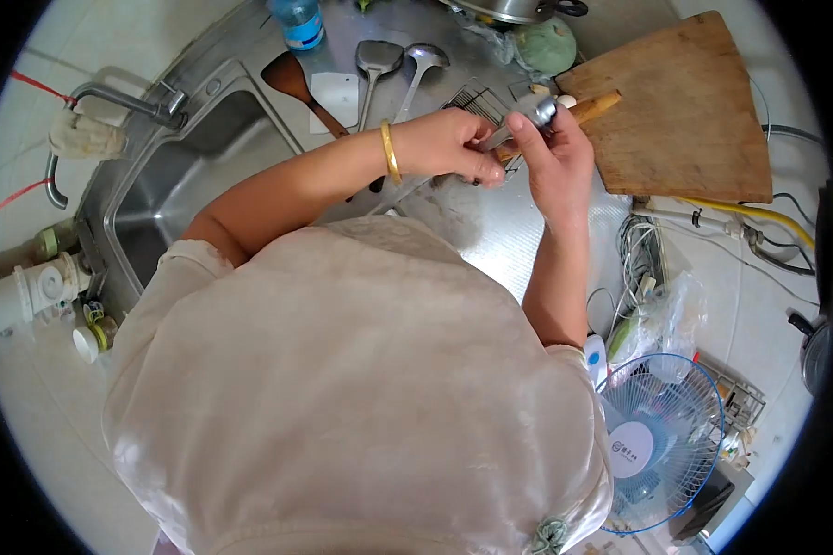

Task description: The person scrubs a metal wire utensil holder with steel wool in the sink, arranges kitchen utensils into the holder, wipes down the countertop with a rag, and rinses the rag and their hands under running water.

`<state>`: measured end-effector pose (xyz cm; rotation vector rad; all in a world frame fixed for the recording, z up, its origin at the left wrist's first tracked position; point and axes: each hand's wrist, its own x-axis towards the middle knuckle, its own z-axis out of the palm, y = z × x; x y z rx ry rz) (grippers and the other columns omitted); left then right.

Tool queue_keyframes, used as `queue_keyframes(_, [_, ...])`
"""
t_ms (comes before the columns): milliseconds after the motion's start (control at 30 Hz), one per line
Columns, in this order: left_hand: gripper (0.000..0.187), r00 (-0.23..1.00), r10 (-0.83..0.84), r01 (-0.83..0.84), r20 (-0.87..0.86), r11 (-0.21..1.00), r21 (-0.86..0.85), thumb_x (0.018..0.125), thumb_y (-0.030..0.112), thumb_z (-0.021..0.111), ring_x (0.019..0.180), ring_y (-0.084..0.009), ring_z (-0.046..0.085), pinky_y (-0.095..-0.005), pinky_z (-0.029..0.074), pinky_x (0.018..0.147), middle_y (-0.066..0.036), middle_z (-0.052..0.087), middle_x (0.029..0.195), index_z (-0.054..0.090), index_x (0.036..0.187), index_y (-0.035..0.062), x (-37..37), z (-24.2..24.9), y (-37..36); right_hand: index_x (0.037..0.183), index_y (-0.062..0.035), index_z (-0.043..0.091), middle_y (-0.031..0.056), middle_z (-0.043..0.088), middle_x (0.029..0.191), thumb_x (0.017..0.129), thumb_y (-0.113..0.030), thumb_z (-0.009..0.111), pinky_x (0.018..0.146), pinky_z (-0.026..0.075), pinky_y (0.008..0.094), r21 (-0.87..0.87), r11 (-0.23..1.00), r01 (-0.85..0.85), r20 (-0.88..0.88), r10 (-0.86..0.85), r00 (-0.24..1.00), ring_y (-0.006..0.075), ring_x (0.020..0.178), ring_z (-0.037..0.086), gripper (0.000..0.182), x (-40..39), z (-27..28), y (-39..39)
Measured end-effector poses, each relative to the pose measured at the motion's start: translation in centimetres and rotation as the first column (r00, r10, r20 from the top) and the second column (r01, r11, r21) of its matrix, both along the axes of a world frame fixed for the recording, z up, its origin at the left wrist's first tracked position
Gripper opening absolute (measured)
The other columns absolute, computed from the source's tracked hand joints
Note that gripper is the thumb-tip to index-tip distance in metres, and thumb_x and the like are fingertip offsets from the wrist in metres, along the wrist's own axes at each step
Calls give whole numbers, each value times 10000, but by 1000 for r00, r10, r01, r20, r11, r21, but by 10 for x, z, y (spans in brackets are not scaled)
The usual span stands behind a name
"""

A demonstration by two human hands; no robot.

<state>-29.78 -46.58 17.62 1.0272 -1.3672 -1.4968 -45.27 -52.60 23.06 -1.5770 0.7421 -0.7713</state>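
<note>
My left hand point(458, 146), with a gold bangle at the wrist, is closed at the flat grey end of a metal utensil point(544, 111). My right hand point(562, 159) pinches the same utensil near its shiny, rounded silver end. Its exact kind is hard to make out, since fingers cover much of it. Just beneath the hands is a small wire rack point(475, 98). A light wooden handle point(599, 106) shows beyond my right fingers, in front of the wooden cutting board point(685, 111).
A wooden spatula point(289, 76), a metal turner point(379, 59) and a ladle point(426, 59) lie behind my left forearm. To the left is a steel sink point(171, 199) with a tap point(162, 113). A blue-rimmed fan point(662, 444) stands at lower right.
</note>
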Motion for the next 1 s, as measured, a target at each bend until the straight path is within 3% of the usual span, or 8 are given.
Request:
queue_keyframes(133, [209, 868, 184, -43, -460, 953, 300, 843, 222, 604, 851, -183, 613, -271, 476, 666, -114, 635, 873, 556, 930, 38, 0, 1, 2, 986, 7, 514, 15, 571, 829, 806, -140, 654, 682, 430, 226, -99, 968, 230, 174, -211, 962, 85, 762, 524, 271, 10, -15, 7])
queue_keyframes(233, [180, 663, 412, -227, -625, 906, 357, 879, 257, 552, 956, -216, 605, -301, 469, 764, -136, 630, 1008, 597, 976, 113, 8, -13, 1, 1071, -3, 499, 30, 570, 876, 796, -113, 656, 737, 433, 244, 56, 993, 104, 29, -106, 994, 103, 795, 521, 335, -9, -47, 15])
queue_keyframes(467, [155, 621, 565, -373, -544, 823, 429, 873, 262, 563, 986, -184, 588, -306, 443, 825, -107, 627, 1030, 590, 942, 125, 5, -17, 7, 898, -7, 569, -19, 551, 727, 779, -105, 673, 577, 396, 202, 389, 919, -73, -42, 97, 994, 57, 653, 481, 187, -5, -71, 46])
queue_keyframes(600, [146, 647, 507, -373, -569, 862, 344, 864, 232, 574, 962, -182, 588, -318, 437, 845, -108, 618, 1050, 576, 935, 104, -5, -16, 12, 924, -7, 584, -11, 585, 781, 823, -129, 634, 609, 380, 176, 225, 974, 0, -98, 23, 995, 56, 683, 505, 166, 14, -64, 45])
queue_keyframes(700, [187, 665, 512, -423, -543, 858, 290, 852, 210, 589, 1008, -167, 540, -328, 419, 879, -112, 564, 1150, 574, 988, 83, -11, -21, 15, 925, -5, 581, -14, 572, 774, 829, -141, 629, 603, 379, 182, 154, 988, -17, 62, 7, 998, 57, 686, 496, 173, 25, -71, 38])
queue_keyframes(900, [318, 841, 388, -168, -376, 849, 500, 865, 218, 568, 1124, -160, 447, -352, 384, 924, -77, 478, 1253, 537, 1150, 82, 3, -25, 28, 968, -8, 587, -21, 555, 770, 818, -155, 647, 623, 395, 201, 153, 979, -138, 4, 139, 990, 61, 706, 486, 218, -4, -69, 32])
queue_keyframes(967, [363, 964, 232, -217, 132, 969, -118, 874, 260, 546, 1099, -162, 467, -358, 386, 916, -57, 494, 1227, 505, 1185, 77, 15, -75, 24, 941, -9, 592, -1, 574, 791, 786, -157, 675, 632, 407, 213, 16, 998, -66, -209, 68, 976, 79, 703, 500, 230, -26, -56, 19])
queue_keyframes(1000, [399, 952, 278, -247, -125, 943, 222, 866, 287, 552, 1067, -162, 486, -353, 393, 897, -40, 511, 1195, 483, 1202, 83, 13, -54, 26, 928, -9, 594, 9, 584, 801, 770, -158, 689, 637, 414, 220, -58, 997, -42, -310, 22, 951, 87, 702, 507, 236, -40, -46, 9])
